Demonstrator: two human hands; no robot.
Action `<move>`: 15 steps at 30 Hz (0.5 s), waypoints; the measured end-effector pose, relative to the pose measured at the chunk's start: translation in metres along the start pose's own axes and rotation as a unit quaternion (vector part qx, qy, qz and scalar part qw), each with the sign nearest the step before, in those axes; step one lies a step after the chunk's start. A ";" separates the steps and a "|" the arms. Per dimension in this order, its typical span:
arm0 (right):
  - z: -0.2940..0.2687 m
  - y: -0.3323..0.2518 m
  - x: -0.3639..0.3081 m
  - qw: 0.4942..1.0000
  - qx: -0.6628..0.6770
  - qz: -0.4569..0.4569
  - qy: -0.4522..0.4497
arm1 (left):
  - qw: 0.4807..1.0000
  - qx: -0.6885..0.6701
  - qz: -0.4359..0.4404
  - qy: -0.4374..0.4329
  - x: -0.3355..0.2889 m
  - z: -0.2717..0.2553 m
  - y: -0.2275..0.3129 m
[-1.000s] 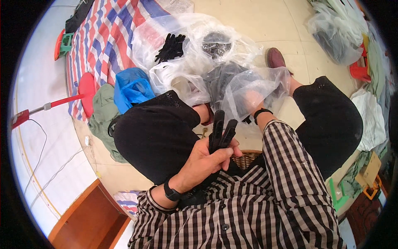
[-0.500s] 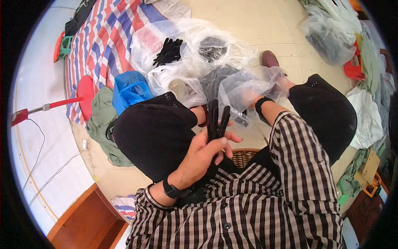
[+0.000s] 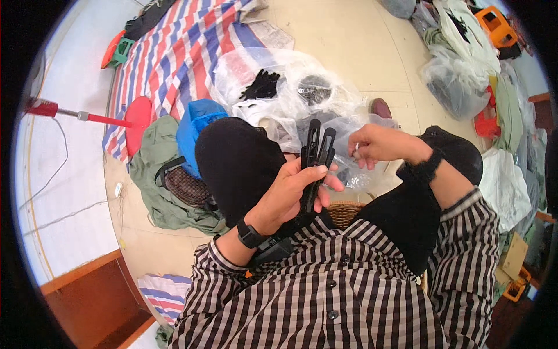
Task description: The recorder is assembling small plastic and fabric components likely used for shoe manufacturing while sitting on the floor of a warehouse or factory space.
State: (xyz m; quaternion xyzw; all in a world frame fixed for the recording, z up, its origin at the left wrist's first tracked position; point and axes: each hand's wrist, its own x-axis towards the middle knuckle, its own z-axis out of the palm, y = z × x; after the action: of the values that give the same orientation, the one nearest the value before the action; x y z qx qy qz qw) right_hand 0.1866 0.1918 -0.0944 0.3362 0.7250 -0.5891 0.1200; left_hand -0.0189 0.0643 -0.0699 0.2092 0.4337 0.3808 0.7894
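The striped tarp (image 3: 174,64) and clear plastic bags (image 3: 279,87) of black parts lie on the floor beyond the knees; the left hand (image 3: 290,195) keeps its closed grip on the black plastic clips (image 3: 317,157), raised over the lap; the right hand (image 3: 378,145), a second ago inside the bag, has lifted out, fingers pinched on something small I cannot identify, so a piece seems fetched for the clips.

Two black clips (image 3: 317,152), perhaps three bags (image 3: 279,87).

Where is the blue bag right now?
In the head view, the blue bag lies on the floor left of centre, beside the person's black-clad knee, above the green cloth.
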 end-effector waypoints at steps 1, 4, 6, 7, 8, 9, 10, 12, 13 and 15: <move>0.003 -0.018 -0.009 1.000 -0.009 -0.007 -0.001 | 1.000 0.001 0.011 0.004 -0.005 -0.001 0.000; 0.023 -0.042 -0.034 0.976 0.192 -0.059 0.089 | 0.999 -0.001 0.031 -0.035 -0.011 0.001 0.001; 0.043 -0.045 -0.048 0.919 0.346 -0.128 0.137 | 0.998 0.018 0.043 -0.029 -0.020 0.006 0.002; 0.052 -0.047 -0.052 0.920 0.343 -0.132 0.138 | 0.998 0.020 0.048 -0.030 -0.024 0.008 0.001; 0.063 -0.049 -0.058 0.886 0.415 -0.151 0.141 | 0.998 0.032 0.052 -0.022 -0.029 0.010 0.001; 0.071 -0.050 -0.062 0.847 0.484 -0.169 0.142 | 0.997 0.044 0.056 -0.014 -0.033 0.012 0.001; 0.076 -0.050 -0.066 0.840 0.491 -0.185 0.138 | 0.997 0.047 0.055 -0.009 -0.038 0.016 0.002; 0.085 -0.055 -0.073 0.832 0.501 -0.192 0.143 | 0.997 0.043 0.057 -0.005 -0.044 0.023 0.001; 0.090 -0.059 -0.077 0.824 0.511 -0.198 0.145 | 0.998 0.037 0.058 0.002 -0.047 0.026 0.001; 0.095 -0.063 -0.084 0.824 0.507 -0.206 0.149 | 0.997 0.032 0.063 -0.003 -0.052 0.032 0.001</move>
State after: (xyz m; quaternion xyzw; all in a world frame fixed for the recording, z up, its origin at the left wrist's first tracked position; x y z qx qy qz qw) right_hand 0.1889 0.0693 -0.0243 0.2762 0.3854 -0.8274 -0.3009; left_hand -0.0098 0.0245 -0.0247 0.2622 0.4292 0.4155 0.7579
